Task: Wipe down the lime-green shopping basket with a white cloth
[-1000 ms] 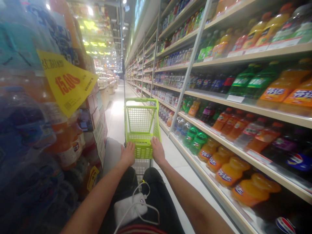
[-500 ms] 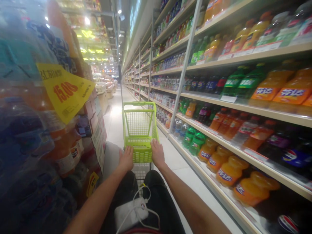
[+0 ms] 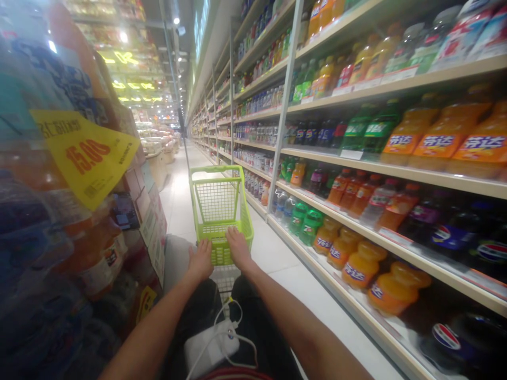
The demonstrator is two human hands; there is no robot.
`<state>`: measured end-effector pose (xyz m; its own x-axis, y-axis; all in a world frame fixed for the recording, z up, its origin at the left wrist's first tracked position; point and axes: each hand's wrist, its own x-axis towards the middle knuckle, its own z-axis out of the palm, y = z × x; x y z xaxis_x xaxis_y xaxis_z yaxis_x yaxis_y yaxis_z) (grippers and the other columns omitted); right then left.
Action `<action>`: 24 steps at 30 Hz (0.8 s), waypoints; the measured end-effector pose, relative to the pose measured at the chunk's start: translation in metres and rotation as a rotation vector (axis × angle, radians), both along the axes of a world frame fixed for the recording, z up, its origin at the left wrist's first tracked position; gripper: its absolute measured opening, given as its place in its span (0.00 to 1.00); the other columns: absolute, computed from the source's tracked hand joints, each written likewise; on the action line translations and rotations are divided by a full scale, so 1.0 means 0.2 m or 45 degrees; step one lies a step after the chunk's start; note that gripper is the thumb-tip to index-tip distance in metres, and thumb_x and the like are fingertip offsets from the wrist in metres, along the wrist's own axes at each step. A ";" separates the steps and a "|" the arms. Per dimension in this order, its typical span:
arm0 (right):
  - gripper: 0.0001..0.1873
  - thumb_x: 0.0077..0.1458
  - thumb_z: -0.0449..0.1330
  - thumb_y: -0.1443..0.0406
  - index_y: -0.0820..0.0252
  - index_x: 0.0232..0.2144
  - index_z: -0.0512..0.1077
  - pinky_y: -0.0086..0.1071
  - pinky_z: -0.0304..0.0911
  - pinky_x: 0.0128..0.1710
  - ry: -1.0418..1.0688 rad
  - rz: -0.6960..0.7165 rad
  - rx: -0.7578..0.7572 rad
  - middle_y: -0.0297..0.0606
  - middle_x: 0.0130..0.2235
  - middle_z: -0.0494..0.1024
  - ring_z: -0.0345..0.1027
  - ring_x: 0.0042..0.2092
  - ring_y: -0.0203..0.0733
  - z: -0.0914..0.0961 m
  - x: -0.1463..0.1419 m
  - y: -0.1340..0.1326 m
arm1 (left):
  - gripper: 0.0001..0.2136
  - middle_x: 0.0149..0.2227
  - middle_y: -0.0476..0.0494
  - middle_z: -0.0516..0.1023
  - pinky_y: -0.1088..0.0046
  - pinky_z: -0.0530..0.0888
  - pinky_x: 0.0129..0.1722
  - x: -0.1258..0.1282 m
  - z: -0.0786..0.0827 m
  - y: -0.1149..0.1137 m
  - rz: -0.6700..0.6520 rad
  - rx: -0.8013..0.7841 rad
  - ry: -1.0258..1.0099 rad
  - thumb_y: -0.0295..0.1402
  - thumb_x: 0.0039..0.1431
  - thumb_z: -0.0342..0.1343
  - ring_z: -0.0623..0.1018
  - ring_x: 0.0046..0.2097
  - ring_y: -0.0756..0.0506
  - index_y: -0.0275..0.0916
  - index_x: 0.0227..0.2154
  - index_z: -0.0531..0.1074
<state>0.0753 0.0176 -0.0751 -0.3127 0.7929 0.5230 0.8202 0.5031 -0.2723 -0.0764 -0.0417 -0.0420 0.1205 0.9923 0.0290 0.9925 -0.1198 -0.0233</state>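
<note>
A lime-green shopping cart [image 3: 219, 228] with a grid-patterned basket stands straight in front of me in the aisle. My left hand [image 3: 201, 258] is closed on the left corner of its near edge, the thumb out to the side. On the middle of that same edge, my right hand [image 3: 237, 247] is closed, with its fingers over the rim. The hands are a short way apart. Below them, a white power bank [image 3: 212, 345] with white cables [image 3: 241, 311] lies at my lap. The undersides of both hands are hidden.
Long shelves [image 3: 340, 163] of soda bottles run along the right, with orange soda bottles [image 3: 362, 266] at the bottom. Close on the left are stacked bottle packs [image 3: 59, 211] and a yellow price sign [image 3: 89, 155]. The pale floor [image 3: 176, 200] stretches ahead between them.
My right hand has shifted left from the right corner of the cart's near edge to its middle. My left hand stays at the left corner. The whole view has swung slightly right.
</note>
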 end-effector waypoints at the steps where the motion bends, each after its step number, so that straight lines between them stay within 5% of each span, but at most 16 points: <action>1: 0.24 0.54 0.47 0.78 0.64 0.52 0.65 0.47 0.47 0.58 0.008 -0.072 -0.013 0.48 0.60 0.59 0.45 0.63 0.46 0.01 0.05 0.01 | 0.34 0.65 0.37 0.45 0.43 0.48 0.58 0.00 0.00 0.00 -0.002 0.000 -0.007 0.26 0.47 0.45 0.46 0.65 0.39 0.34 0.60 0.47; 5: 0.22 0.54 0.47 0.77 0.67 0.51 0.65 0.47 0.48 0.58 0.019 -0.193 -0.018 0.51 0.59 0.59 0.46 0.62 0.47 -0.01 0.11 0.02 | 0.32 0.64 0.36 0.47 0.43 0.47 0.58 0.03 0.00 -0.01 0.025 0.014 -0.045 0.27 0.48 0.46 0.47 0.64 0.39 0.34 0.59 0.49; 13: 0.27 0.51 0.46 0.80 0.61 0.52 0.65 0.47 0.50 0.57 0.010 0.172 0.103 0.47 0.58 0.62 0.47 0.62 0.43 -0.08 -0.13 0.00 | 0.28 0.62 0.35 0.54 0.43 0.46 0.58 0.05 0.03 -0.02 0.013 0.075 -0.048 0.27 0.51 0.46 0.53 0.63 0.40 0.35 0.57 0.53; 20: 0.28 0.49 0.45 0.81 0.67 0.52 0.65 0.47 0.48 0.58 0.031 -0.130 0.048 0.51 0.59 0.60 0.46 0.63 0.47 -0.01 0.06 0.04 | 0.27 0.61 0.37 0.56 0.43 0.45 0.58 0.06 0.05 -0.02 0.010 0.089 -0.069 0.27 0.50 0.46 0.54 0.63 0.40 0.38 0.57 0.55; 24: 0.27 0.48 0.47 0.81 0.67 0.50 0.67 0.44 0.48 0.58 0.037 -0.021 0.070 0.50 0.58 0.62 0.46 0.63 0.45 -0.05 0.01 0.02 | 0.27 0.61 0.35 0.56 0.44 0.45 0.59 0.07 0.03 -0.01 0.033 0.098 -0.082 0.27 0.51 0.45 0.54 0.62 0.40 0.35 0.56 0.55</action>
<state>0.0776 0.0212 -0.0854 -0.2841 0.7674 0.5747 0.8205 0.5047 -0.2683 -0.0617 -0.0447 -0.0353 0.0905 0.9895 0.1125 0.9950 -0.0946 0.0322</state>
